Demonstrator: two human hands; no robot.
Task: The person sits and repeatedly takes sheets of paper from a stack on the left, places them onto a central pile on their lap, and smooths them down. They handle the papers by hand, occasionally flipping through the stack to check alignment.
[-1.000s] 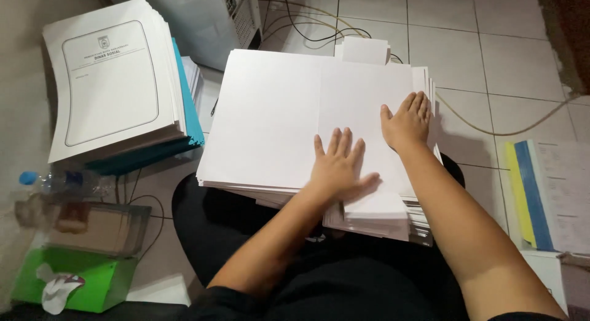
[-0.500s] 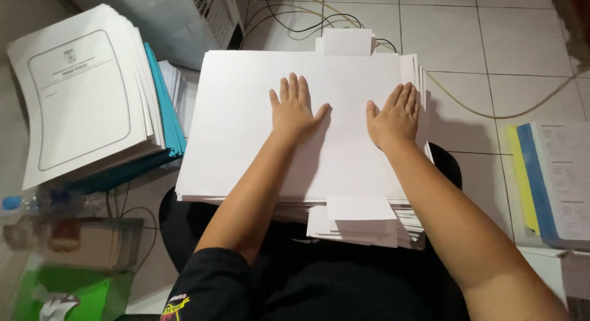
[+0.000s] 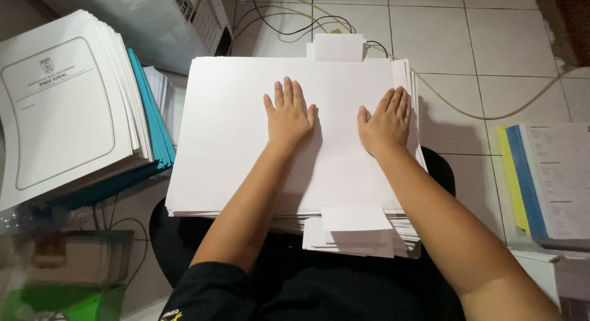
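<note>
A thick stack of large white sheets [image 3: 233,142] rests on my lap, its top sheet blank. My left hand [image 3: 289,112] lies flat on the middle of the top sheet, fingers spread. My right hand [image 3: 385,123] lies flat near the stack's right edge, fingers together and pointing away from me. Neither hand holds anything. Small white tabs stick out from the stack at the far edge [image 3: 338,48] and the near edge [image 3: 355,219].
A pile of white printed folders over blue ones [image 3: 67,112] sits to the left on the tiled floor. A grey computer case [image 3: 166,19] and cables [image 3: 295,26] lie beyond. Yellow and blue folders with printed sheets [image 3: 544,179] lie at right. A green box [image 3: 55,296] is at lower left.
My left hand moved up from the stack's near part to its middle and pressed flat. My right hand shifted slightly toward me. The view tilted, bringing the stack closer to centre.
</note>
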